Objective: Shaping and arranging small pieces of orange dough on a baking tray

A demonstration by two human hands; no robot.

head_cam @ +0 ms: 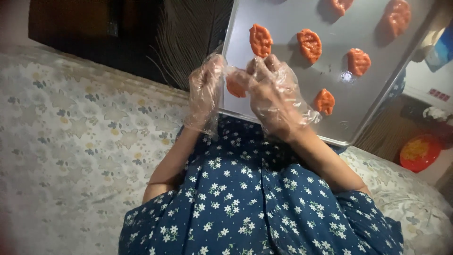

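Both clear-plastic-gloved hands, left hand (pixel 205 92) and right hand (pixel 270 89), are pinching one orange oval dough piece (pixel 235 88) with closed fingers over a grey metal baking tray (pixel 283 71) holding six shaped orange pieces (pixel 309 45).

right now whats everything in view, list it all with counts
orange pieces: seven showing, orange, six lying apart on the tray, one at the fingertips
tray: one, silver metal, across the lap
dress: one, navy with white flowers, lower middle
cover: one, pale floral, under the person
plate: one, red, far right
left hand: clear plastic glove, fingers by the orange piece at the tray's near edge
right hand: clear plastic glove, pinching that piece
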